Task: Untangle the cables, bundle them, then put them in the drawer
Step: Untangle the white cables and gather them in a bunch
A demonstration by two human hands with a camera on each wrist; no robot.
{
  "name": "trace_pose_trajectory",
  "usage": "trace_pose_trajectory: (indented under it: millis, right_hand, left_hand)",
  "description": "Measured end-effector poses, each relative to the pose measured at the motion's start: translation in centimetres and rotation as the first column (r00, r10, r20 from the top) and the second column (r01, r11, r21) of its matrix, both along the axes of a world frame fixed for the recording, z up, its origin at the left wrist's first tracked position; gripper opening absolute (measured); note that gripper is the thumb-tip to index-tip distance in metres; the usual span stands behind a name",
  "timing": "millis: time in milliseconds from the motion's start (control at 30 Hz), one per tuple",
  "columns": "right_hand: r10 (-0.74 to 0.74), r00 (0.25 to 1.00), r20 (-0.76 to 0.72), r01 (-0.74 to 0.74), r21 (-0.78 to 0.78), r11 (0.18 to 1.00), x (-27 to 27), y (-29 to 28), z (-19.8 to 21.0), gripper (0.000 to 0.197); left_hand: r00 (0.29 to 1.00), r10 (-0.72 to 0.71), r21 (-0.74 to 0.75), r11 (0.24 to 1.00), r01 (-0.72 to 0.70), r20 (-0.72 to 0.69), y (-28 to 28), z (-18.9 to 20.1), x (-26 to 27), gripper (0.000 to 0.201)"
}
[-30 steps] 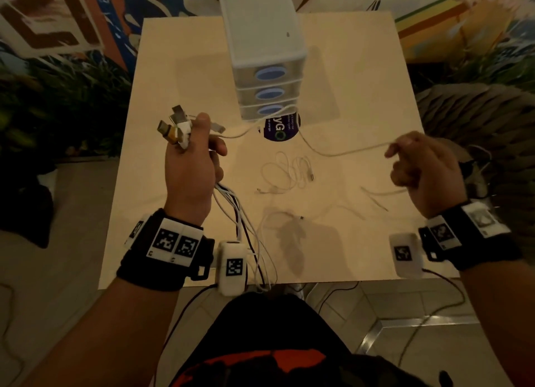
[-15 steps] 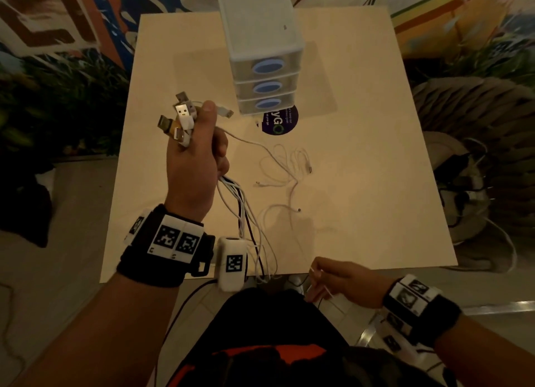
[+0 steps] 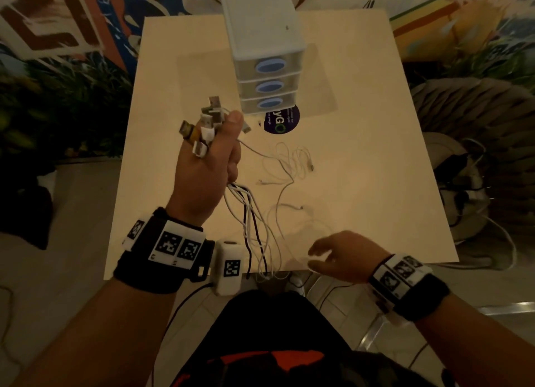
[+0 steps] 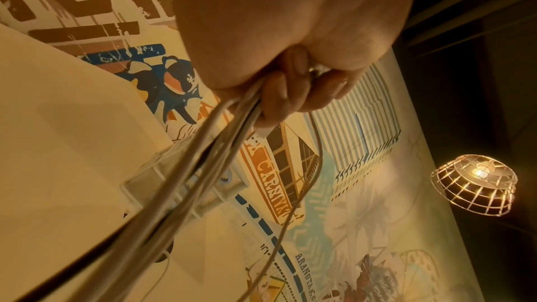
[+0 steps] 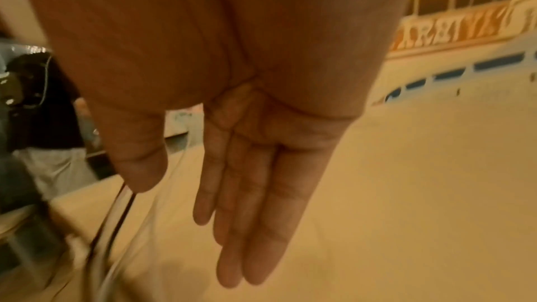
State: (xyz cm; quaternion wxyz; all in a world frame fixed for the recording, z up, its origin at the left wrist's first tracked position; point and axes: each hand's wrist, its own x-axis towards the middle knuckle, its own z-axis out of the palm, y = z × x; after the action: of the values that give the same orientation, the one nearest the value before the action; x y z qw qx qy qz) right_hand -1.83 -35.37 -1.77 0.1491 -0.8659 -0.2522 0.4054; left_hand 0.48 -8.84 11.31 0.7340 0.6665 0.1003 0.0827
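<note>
A: While gripping the plug ends (image 3: 207, 123) in the left hand (image 3: 202, 172), with fingers (image 4: 279, 91) curled tight round the cables (image 3: 254, 221): where from the right hand (image 3: 341, 256)?

B: Just left of it. Right fingers (image 5: 247, 203) straight, holding nothing. Strands running lengthwise from fist down over the near table (image 3: 376, 155) edge. Nearer hand: right. Drawer unit (image 3: 260, 39) well beyond, all drawers apparently closed.

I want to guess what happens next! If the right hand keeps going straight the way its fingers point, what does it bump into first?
Probably the hanging cables. The open right hand points left along the table's near edge toward them; depth is unclear.
</note>
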Motion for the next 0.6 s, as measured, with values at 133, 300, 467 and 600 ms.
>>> trace_pose_trajectory:
  millis: [133,300,467,600]
  right_hand:
    - [-0.307,0.917,0.255,0.231,0.287,0.929,4.0,1.0,6.8,0.031]
    - [-0.5,0.865,0.047,0.378,0.595,0.709,7.7,4.9,14.8,0.064]
    - [-0.415,0.91,-0.021,0.366,0.511,0.777,9.0,8.8,15.0,0.068]
    - [-0.4,0.892,-0.209,0.447,0.532,0.719,9.1,9.5,13.4,0.039]
  left_hand:
    - [0.994,-0.111,0.073,0.991,0.113,-0.021,-0.5,0.5,-0.9,0.038]
    - [0.953,-0.295,0.211,0.93,0.301,-0.063,-1.3,0.6,-1.6,0.031]
    - [0.886,-0.455,0.317,0.83,0.459,-0.091,-2.8,0.5,-2.2,0.028]
    - [0.87,-0.463,0.431,0.759,0.489,-0.171,-2.7,-0.3,-2.3,0.019]
